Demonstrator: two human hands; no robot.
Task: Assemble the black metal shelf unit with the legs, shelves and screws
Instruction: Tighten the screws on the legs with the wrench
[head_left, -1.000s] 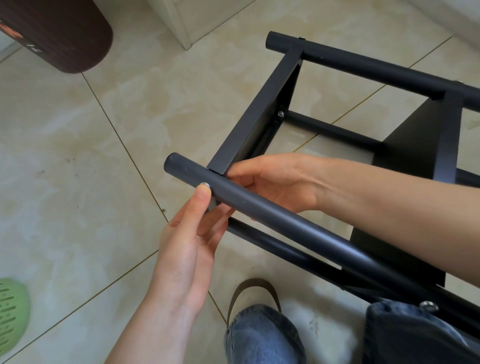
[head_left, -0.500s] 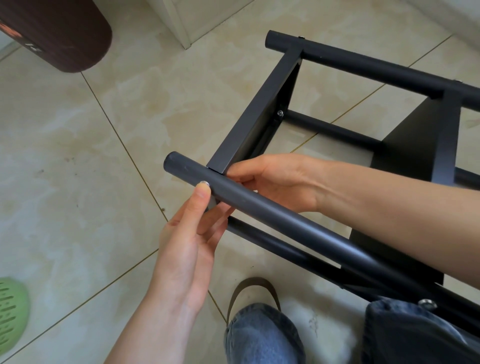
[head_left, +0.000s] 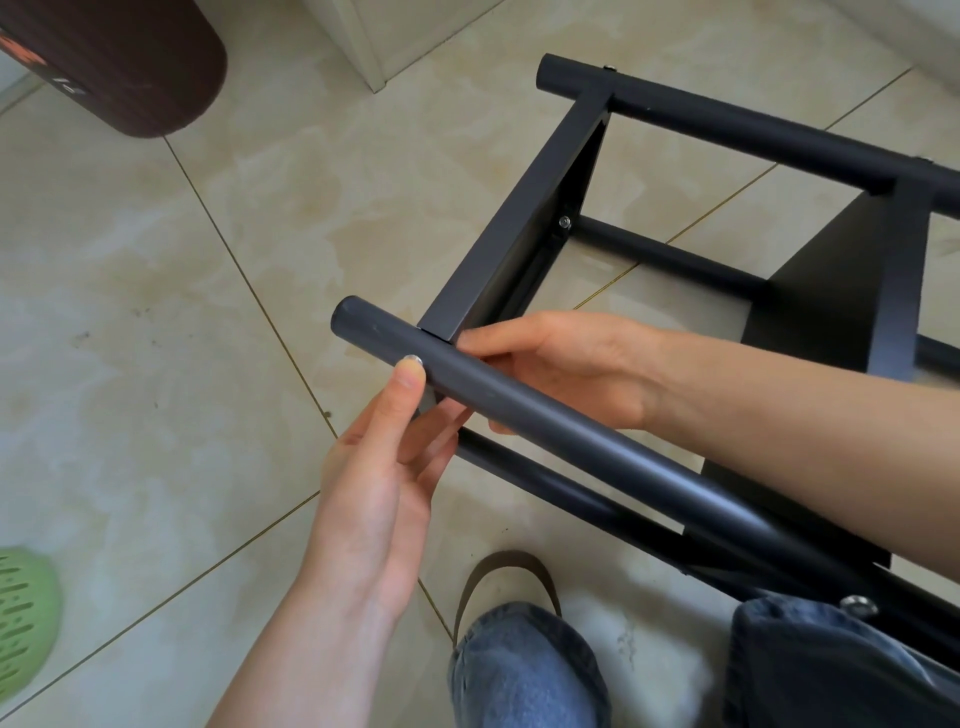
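The black shelf unit (head_left: 675, 249) lay on its side on the tiled floor (head_left: 156, 364), and places here are given from its nearest leg (head_left: 519, 400), the tube that ran from the middle of the view down toward the person's right knee (head_left: 831, 670). An end shelf (head_left: 519, 218) met that leg close to its free end and reached away to the far leg (head_left: 753, 135), with a screw (head_left: 564, 222) showing inside its frame. A second shelf (head_left: 831, 291) stood farther along the leg.

The left hand (head_left: 379, 499) came up from below the leg, its thumb laid flat against the tube beside a small silver screw head (head_left: 413, 358) and its fingers curled up behind the leg, so it held the tube lightly. The right hand (head_left: 561, 364) reached across the leg from the far side; its fingers went under the tube at the shelf joint, and what they held there could not be seen, so I cannot tell its grip.

Compared with a second before, almost nothing differed: both hands kept the same places on the leg, and the unit had not shifted.

Beyond the leg's free end stood a dark brown round object (head_left: 114, 62); a green perforated item (head_left: 21, 618) lay at the view's left edge
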